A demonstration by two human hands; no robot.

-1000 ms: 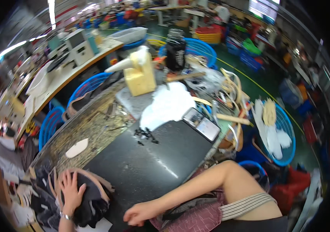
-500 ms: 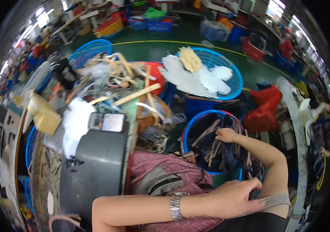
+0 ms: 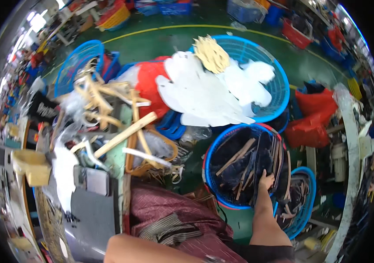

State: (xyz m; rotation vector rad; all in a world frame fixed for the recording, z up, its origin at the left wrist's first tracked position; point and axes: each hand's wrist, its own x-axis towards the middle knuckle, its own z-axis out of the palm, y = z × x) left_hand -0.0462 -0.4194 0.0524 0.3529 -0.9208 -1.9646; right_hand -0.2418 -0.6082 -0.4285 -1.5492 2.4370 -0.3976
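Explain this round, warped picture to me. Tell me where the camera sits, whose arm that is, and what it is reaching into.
No machine here: a person wears a wide fisheye camera on the head, looking down, so straight edges bend. The right hand reaches into a blue basket of dark cut pieces; whether its fingers grip anything is hidden. The left hand is out of view; only a forearm shows at the bottom edge. Beyond sits a second blue basket heaped with white cut sheets. At left is a dark worktable.
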